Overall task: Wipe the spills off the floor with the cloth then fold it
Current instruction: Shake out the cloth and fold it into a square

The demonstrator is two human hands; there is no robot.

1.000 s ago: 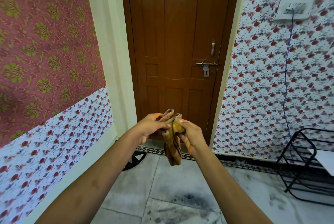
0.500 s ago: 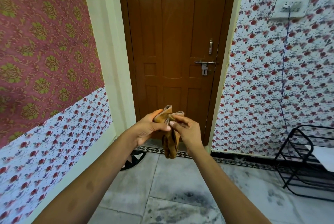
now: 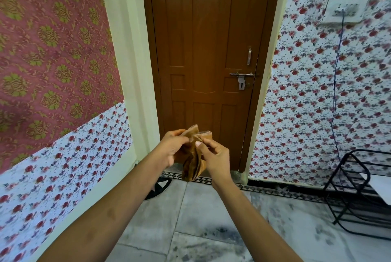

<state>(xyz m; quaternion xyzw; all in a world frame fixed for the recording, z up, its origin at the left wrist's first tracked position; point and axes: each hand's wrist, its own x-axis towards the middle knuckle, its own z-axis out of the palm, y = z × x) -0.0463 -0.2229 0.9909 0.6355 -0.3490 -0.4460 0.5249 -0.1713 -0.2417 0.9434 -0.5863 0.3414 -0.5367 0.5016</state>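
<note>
While both arms reach forward, the left hand (image 3: 171, 149) & right hand (image 3: 215, 159) hold a brown cloth (image 3: 193, 157) between them, up in the air in front of a wooden door (image 3: 207, 50), well above the floor (image 3: 201, 215). Left hand pinches the cloth's upper edge w/ thumb & fingers; right hand's thumb & curled fingers pinch the other top fold. Cloth hangs as a narrow bunch of layers, so it looks soft, light & limp, poss. damp. Best taken at corners or top edges, since a mid grip would prob. let the layers sag & slide apart. Hard to make out: no. of folds, cloth's full size, the side behind the hands. Floor has dark smudges, blurred; can't say if wet. Black rack (image 3: 359, 187) at right is cut off by the frame edge.
</note>
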